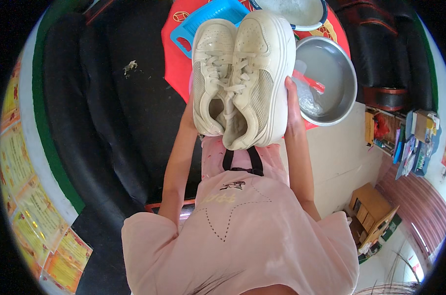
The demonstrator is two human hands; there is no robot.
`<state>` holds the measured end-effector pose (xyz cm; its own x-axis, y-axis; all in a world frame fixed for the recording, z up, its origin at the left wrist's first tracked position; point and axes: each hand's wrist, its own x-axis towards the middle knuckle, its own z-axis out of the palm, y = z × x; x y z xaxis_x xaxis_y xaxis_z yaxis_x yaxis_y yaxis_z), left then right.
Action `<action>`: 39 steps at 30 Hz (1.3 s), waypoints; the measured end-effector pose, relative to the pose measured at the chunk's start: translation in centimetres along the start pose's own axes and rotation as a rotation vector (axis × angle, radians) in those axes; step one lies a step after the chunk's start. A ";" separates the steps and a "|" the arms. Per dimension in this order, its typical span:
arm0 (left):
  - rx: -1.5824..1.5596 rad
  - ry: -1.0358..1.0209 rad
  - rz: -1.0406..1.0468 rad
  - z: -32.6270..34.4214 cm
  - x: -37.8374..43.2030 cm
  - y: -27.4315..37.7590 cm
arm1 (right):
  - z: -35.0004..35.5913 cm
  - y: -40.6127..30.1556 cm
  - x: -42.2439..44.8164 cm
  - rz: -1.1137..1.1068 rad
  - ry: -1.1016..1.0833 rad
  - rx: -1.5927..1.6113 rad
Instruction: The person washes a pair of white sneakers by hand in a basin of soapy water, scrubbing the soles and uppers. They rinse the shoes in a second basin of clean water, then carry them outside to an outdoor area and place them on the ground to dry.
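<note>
Two off-white lace-up sneakers, the left one (212, 73) and the right one (261, 77), are held side by side, toes pointing away from me. My right hand (293, 97) grips the outer sole of the right sneaker, its thumb along the side. My left hand (190, 107) is at the outer side of the left sneaker, its fingers mostly hidden behind it. Beyond the right sneaker is a metal basin (350, 79) of cloudy water, with a clear plastic bag (307, 97) and a red strip (311, 81) at its near left side. Behind the toes lies a blue plastic washboard or tray (193, 33).
A red patterned tablecloth (175, 70) lies under the basins. At the top, a blue-rimmed basin (300, 26) holds sudsy water. Black sofas (97, 110) flank the table, with pale debris (130, 68) on the left one. Shelves (385, 129) and a wooden cabinet (372, 206) stand at right.
</note>
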<state>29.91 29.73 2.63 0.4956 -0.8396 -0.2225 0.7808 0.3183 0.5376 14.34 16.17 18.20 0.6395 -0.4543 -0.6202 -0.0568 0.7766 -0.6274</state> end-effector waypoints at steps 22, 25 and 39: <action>-0.272 0.079 -0.235 6.2 -1.1 1.2 | 2.7 -3.5 -1.5 -0.131 -0.086 -0.302; -0.285 0.089 -0.227 6.5 -1.5 1.5 | 3.1 -3.5 -1.7 -0.138 -0.114 -0.258; -0.353 0.130 -0.118 6.3 -1.4 1.3 | 1.1 -1.4 -1.0 -0.040 0.121 0.107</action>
<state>27.80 28.51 8.76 0.4212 -0.8239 -0.3792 0.9068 0.3742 0.1944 14.61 16.00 20.15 0.5419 -0.5298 -0.6525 0.0528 0.7962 -0.6027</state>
